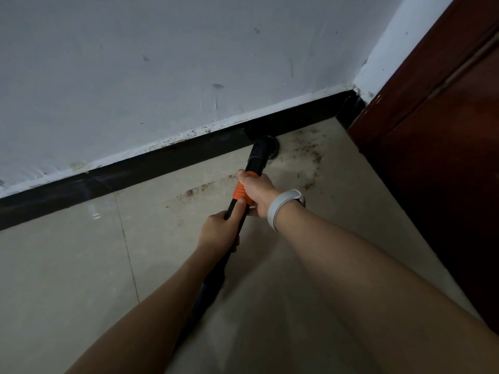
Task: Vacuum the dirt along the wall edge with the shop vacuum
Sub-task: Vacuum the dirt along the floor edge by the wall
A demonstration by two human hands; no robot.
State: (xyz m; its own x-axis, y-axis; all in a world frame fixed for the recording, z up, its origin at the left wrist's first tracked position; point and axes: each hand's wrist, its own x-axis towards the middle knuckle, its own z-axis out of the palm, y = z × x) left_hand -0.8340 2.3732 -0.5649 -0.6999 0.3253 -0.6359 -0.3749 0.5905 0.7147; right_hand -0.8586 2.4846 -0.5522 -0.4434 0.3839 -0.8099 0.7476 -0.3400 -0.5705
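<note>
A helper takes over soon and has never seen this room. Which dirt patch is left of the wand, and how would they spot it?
Follow the black baseboard along the white wall away from the brown door. On the beige floor, left of the wand, lies a dirt streak. Unlike the scattered specks near the door, it is one dark smear.

You are wearing a pale, smooth wristband [280,209] around your right wrist, and both your forearms are showing bare, with no sleeves covering them.
</note>
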